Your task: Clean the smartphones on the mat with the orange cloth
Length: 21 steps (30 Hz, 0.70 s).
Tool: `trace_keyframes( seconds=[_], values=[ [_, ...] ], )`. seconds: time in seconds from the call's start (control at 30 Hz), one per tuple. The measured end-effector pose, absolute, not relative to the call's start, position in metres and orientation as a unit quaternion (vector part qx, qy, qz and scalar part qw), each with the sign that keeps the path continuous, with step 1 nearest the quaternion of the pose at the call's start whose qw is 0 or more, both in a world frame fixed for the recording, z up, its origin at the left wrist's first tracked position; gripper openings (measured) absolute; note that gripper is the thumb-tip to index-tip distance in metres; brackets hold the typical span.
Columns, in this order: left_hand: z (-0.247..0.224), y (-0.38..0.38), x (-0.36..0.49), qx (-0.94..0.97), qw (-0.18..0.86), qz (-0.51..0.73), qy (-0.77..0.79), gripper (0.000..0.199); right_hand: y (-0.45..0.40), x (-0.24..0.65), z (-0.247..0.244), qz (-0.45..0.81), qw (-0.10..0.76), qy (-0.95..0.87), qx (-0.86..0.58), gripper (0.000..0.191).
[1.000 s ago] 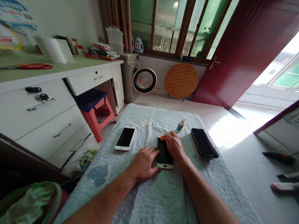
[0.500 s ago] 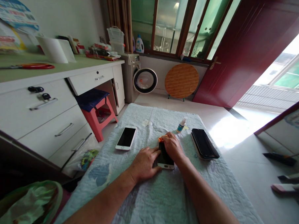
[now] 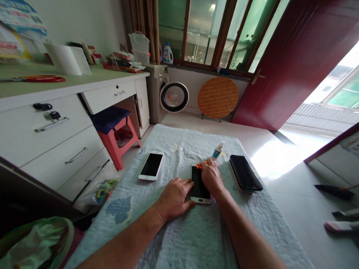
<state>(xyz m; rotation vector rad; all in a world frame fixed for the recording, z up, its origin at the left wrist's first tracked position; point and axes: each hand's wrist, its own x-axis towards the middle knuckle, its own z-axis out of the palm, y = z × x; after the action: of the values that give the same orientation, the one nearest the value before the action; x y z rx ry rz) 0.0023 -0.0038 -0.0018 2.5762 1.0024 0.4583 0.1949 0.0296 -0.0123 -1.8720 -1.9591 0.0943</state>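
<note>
A phone (image 3: 197, 178) lies between the hands, the left hand (image 3: 175, 196) spread along its left edge, the right hand (image 3: 211, 176) closed on an orange cloth (image 3: 199, 165) at its upper end. Beneath is a pale blue quilted cover (image 3: 175, 245); beyond stand a washing machine (image 3: 156, 94) and red door (image 3: 271, 55). The small bottle's (image 3: 217, 150) label is unreadable.

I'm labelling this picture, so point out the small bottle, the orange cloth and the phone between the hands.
Small bottle (image 3: 217, 151): head view, on its blue label.
Orange cloth (image 3: 198, 165): head view, on its exposed end.
Middle phone (image 3: 199, 186): head view, on its dark screen.
</note>
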Motion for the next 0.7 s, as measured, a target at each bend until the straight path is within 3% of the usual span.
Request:
trace_keyframes(
  seconds=[0.33,0.57,0.7],
  values=[
    [-0.001,-0.004,0.003,0.895,0.197,0.179,0.357,0.047,0.024,0.184,0.001,0.089,0.229,-0.790,-0.563,0.029],
    [-0.013,-0.002,0.003,0.857,0.230,0.233,0.399,0.092,0.007,0.182,0.016,0.179,0.191,-0.809,-0.527,0.025],
    [-0.016,0.000,0.002,0.860,0.231,0.224,0.396,0.100,0.000,0.177,0.020,0.207,0.168,-0.815,-0.515,0.026]
  ],
)
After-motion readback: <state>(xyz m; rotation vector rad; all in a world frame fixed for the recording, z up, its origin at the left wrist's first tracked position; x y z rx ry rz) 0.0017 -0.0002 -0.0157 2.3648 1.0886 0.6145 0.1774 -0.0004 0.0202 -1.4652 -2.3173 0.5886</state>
